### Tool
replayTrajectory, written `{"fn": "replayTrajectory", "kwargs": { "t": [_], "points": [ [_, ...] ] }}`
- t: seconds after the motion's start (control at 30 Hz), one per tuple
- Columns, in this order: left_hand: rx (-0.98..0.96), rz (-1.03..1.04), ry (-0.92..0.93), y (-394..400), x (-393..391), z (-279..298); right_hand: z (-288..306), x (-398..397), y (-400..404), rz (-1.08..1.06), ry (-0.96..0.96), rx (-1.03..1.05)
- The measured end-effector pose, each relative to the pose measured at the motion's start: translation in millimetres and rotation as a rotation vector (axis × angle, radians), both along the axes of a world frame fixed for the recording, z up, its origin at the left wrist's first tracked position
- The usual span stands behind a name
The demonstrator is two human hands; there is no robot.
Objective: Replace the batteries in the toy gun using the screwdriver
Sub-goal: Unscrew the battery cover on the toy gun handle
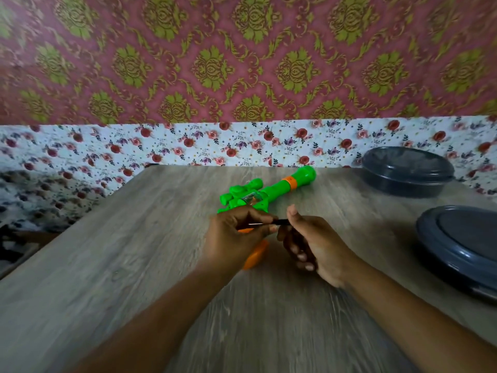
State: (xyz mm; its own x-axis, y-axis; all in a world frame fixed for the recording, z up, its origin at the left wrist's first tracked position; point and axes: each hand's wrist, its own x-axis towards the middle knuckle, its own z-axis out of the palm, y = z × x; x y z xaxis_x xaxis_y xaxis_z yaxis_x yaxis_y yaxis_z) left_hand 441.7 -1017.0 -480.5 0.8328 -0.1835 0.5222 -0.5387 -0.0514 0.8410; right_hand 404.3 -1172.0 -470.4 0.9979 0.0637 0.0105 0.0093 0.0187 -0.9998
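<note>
Grey wood-grain worktop (107,265). At far right, a dark lidded tub (406,173); nearer, at the right edge, a dark grey lid (462,243). Behind, floral sheet (188,146) below red-and-gold patterned wall (242,57).

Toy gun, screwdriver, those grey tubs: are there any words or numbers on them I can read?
None can be read.
Toy gun: no letters or numbers show; its clear middle part is too blurred to tell.
Screwdriver: no print visible between the left hand and right hand.
Grey containers: plain, no label visible.
</note>
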Motion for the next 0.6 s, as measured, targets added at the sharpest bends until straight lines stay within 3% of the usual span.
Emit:
{"fn": "replayTrajectory", "kwargs": {
  "t": [0.2,0.33,0.4,0.5,0.6],
  "points": [
    [0.174,0.035,-0.088,-0.6,-3.3,0.4,3.5,-2.6,-2.4,-0.065,0.045,0.114],
    [0.253,0.286,-0.056,4.0,-0.7,8.1,3.0,-1.2,-9.5,-0.165,0.034,0.156],
    [0.463,0.441,0.079,9.0,2.1,9.2,3.2,0.2,-17.7,-0.213,0.017,0.196],
    [0.863,0.511,0.216,18.6,6.8,4.2,3.0,2.1,-26.1,-0.291,-0.018,0.256],
    [0.961,0.547,0.279,20.9,11.8,3.7,0.4,3.1,-31.2,-0.334,-0.037,0.212]
  ]
}}
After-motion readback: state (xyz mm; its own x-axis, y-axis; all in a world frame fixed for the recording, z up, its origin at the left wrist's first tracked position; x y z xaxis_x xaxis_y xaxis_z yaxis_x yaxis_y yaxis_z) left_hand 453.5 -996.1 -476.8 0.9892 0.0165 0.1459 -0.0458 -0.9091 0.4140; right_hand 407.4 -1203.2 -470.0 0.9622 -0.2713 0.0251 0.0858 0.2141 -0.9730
